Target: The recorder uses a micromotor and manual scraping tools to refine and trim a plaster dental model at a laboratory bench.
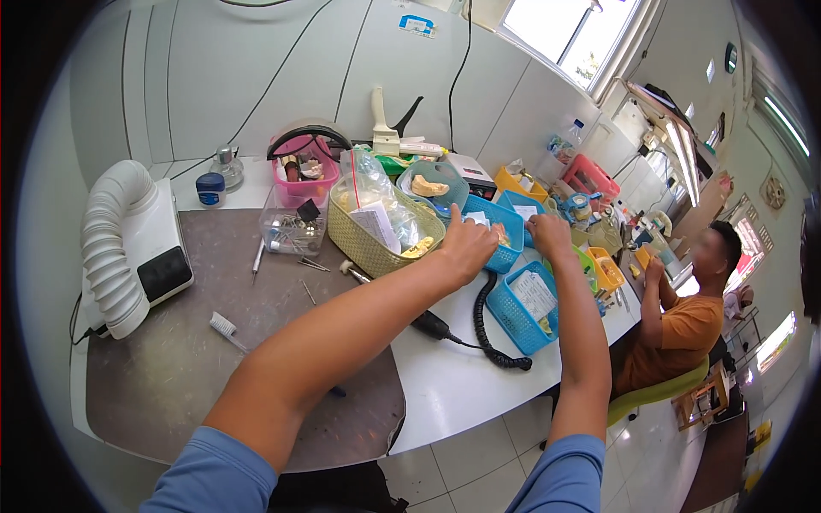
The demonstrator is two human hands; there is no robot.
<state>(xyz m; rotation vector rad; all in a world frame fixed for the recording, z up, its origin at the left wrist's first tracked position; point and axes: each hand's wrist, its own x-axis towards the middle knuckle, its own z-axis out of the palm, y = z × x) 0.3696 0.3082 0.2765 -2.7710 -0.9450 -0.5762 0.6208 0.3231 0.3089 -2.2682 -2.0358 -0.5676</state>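
Hands, two, bare, the wearer's own:
– Left hand [466,248]: over the near left edge of the middle blue basket [506,258], index finger extended, remaining fingers bent; cannot tell whether anything is gripped
– Right hand [549,234]: fingers curled, tips near the far blue basket [510,198] and the right end of the middle one; grip cannot be told

Baskets, on the white tabletop [440,389], right of centre:
– Middle blue basket: between the other two blue ones, pale pieces inside, partly hidden by the left hand
– Far blue basket: just behind, white paper inside
– Near blue basket [505,318]: closest to the wearer, written card [532,295] lying in it
– Woven yellow-green basket [344,237]: left of these, filled with plastic bags and paper

Tools and sundries:
– Black handpiece [432,326], beneath the left forearm, with coiled black cord [481,312] beside the near blue basket
– White-bristled brush [223,324], on the brown mat [171,376]
– Tan dental model [429,185], on a grey-green dish, behind the woven basket
– Pink container [299,195], far side, left of centre
– White appliance with ribbed hose [107,248], far left

Adjacent: one seated person in an orange shirt [688,325], at right
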